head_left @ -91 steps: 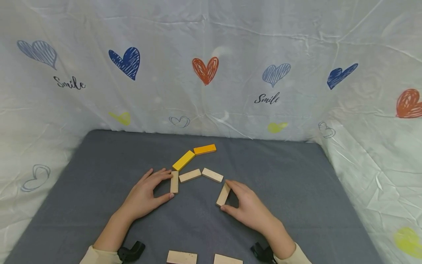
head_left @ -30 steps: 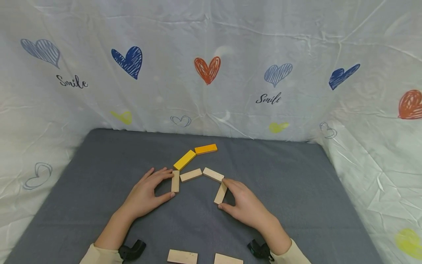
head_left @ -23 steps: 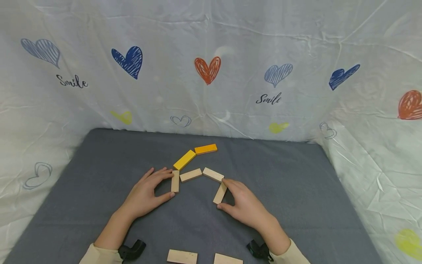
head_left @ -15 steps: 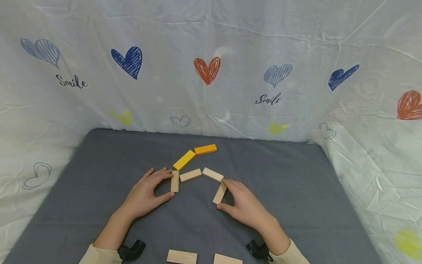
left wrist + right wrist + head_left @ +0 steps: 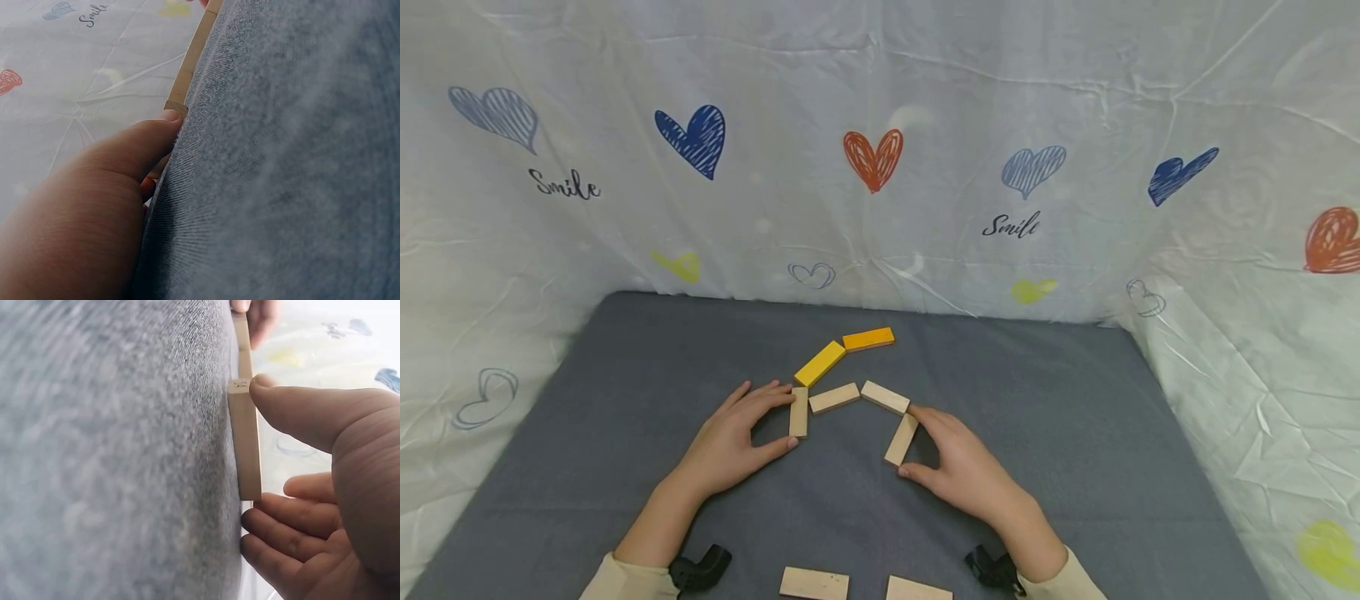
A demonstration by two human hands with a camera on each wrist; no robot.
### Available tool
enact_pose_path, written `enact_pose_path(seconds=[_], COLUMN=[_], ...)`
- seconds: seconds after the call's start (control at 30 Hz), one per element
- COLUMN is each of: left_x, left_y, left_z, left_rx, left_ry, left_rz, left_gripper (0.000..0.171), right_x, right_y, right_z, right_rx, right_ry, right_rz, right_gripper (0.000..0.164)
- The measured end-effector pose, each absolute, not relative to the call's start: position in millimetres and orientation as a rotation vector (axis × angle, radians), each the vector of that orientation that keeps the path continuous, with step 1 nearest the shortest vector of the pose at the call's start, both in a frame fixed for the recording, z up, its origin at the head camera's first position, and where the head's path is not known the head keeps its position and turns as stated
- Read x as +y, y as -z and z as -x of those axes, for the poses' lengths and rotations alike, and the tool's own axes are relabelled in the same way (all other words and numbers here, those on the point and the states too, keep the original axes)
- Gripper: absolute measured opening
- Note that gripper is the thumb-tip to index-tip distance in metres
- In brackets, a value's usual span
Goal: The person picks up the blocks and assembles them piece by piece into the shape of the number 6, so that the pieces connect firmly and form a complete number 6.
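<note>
Plain wooden blocks form an arch on the grey cloth. My left hand holds the upright left block by its ends, fingers at the far end, thumb at the near one. In the left wrist view the thumb lies against the wood. My right hand spans the slanted right block, also seen as a pale block in the right wrist view, with thumb at one end and fingertips by the other. Two more wooden blocks, a left one and a right one, lie between.
Beyond the arch lie a yellow block and an orange block, nearly end to end. Two wooden blocks, one left and one right, lie at the near edge. A white curtain with printed hearts rises behind the cloth.
My right hand has moved the slanted block leftward against the arch's right end. In the last half second that hand shifts slightly right while the block stays. My left hand keeps its place.
</note>
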State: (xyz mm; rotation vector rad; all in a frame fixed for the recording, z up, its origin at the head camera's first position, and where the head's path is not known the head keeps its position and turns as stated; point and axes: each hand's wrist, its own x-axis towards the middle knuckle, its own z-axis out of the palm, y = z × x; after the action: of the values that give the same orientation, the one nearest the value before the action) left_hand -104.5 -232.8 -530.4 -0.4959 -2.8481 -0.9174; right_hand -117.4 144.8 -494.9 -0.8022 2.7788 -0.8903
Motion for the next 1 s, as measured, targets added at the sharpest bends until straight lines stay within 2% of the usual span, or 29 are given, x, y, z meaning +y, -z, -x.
enact_pose_path(seconds=[0.6,1.0], left_x=[-233.5,-232.9], left_y=[532.6,530.8], left_z=[105.2,104.7], left_rx=[-2.854,-2.852], left_ry=[0.902,0.912], left_rz=[0.491,0.492], left_gripper=[0.072,0.071], right_x=[165.6,181.1], right_y=[492.3,493.7], right_z=[94.3,73.0], right_rx=[2.783,2.837], right_ry=[0.889,0.883], right_rz=[0.666,0.687], right_gripper=[0.087,0.086])
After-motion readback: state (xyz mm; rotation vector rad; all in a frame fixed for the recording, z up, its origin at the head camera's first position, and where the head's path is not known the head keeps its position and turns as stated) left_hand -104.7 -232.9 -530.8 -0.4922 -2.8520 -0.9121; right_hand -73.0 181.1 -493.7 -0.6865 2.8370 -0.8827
